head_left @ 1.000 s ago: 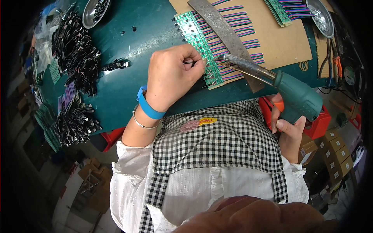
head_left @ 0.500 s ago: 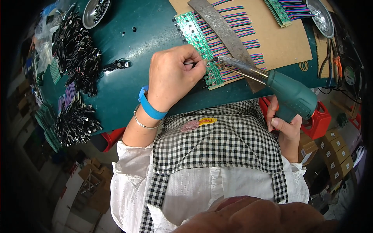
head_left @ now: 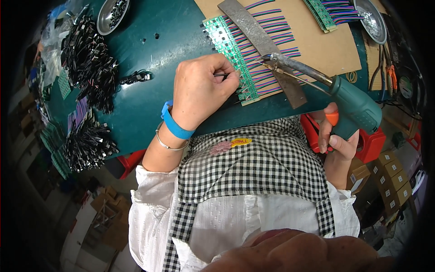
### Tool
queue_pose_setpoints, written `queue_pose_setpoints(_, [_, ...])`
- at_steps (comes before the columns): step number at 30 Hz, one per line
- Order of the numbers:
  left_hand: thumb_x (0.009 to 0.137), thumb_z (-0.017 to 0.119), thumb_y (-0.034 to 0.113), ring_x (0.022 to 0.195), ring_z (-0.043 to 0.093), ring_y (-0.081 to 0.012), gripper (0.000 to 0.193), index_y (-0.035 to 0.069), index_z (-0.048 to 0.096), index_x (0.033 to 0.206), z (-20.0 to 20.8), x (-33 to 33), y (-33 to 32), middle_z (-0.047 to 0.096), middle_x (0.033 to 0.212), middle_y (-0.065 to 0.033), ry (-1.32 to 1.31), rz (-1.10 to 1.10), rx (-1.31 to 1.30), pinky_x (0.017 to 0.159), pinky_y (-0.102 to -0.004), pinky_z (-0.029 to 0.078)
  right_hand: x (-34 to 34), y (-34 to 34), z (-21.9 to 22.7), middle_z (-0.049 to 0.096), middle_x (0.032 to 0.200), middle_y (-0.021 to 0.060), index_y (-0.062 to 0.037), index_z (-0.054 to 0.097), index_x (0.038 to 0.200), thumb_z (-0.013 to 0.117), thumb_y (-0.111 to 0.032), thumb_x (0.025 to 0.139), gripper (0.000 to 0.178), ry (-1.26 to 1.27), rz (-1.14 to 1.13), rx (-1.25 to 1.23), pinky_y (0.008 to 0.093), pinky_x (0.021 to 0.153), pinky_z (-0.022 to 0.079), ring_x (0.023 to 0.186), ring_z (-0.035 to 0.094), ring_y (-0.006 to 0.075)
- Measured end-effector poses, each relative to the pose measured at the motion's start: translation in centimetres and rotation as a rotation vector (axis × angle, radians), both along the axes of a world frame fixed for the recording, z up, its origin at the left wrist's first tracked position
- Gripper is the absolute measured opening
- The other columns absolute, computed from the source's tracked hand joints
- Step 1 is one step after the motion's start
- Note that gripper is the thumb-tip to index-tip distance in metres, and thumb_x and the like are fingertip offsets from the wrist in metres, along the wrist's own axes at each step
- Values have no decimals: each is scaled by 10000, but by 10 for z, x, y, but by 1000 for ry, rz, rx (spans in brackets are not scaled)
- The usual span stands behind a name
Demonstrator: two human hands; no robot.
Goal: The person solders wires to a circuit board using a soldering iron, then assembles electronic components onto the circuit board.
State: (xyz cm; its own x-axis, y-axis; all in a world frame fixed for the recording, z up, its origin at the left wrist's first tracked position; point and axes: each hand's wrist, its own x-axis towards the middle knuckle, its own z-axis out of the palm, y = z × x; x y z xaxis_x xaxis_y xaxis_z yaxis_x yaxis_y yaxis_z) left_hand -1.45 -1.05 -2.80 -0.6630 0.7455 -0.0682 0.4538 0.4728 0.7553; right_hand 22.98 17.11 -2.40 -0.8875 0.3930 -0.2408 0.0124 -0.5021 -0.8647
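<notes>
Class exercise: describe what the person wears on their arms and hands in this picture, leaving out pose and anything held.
The left hand is bare, with a bright blue band and a thin silver bangle at the wrist. A white sleeve, pushed up, covers the upper arm. The right hand is bare too, with no ring or band visible; its white sleeve shows by the shoulder.

Two metal dishes point(head_left: 110, 16) (perhaps holding parts), black wire bundles point(head_left: 88, 68).

soldering guns point(head_left: 351, 104): 1 | metal bars point(head_left: 262, 43): 1 | metal dishes point(head_left: 113, 16): 2 | cardboard sheets point(head_left: 317, 45): 1
</notes>
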Motion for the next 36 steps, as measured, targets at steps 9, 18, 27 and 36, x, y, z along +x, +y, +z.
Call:
queue_pose_setpoints(9, [660, 697, 87, 447, 553, -170, 97, 32, 619, 640, -1, -2, 0, 590, 552, -75, -26, -4, -31, 463, -282, 439, 6, -10, -7, 530, 938, 175, 113, 400, 1172, 653, 14, 740, 511, -47, 92, 1, 235, 450, 479, 585, 564, 159])
queue_pose_setpoints(18, [718, 711, 62, 494, 407, -17, 122, -1, 614, 677, -2, -4, -1, 500, 517, 17, -48, -27, -19, 462, -195, 353, 2, -6, -7, 539, 919, 180, 123, 409, 1170, 660, -26, 743, 517, -42, 72, -8, 231, 440, 473, 547, 550, 148])
queue_pose_setpoints(27, [710, 706, 64, 485, 399, -23, 123, 1, 608, 670, -2, -4, 3, 484, 509, 13, -35, -32, 10, 454, -208, 346, -4, -2, -1, 551, 716, 161, 153, 403, 1147, 680, -103, 723, 568, -22, -8, -16, 226, 390, 434, 441, 520, 146])
queue_pose_setpoints(36, [706, 685, 83, 490, 408, -59, 130, -10, 600, 670, 3, -3, 3, 449, 507, -10, -30, -10, -58, 465, -238, 364, -7, 41, 9, 461, 567, 81, 106, 355, 1210, 614, -109, 773, 552, 306, -188, 34, 226, 346, 398, 378, 449, 140])
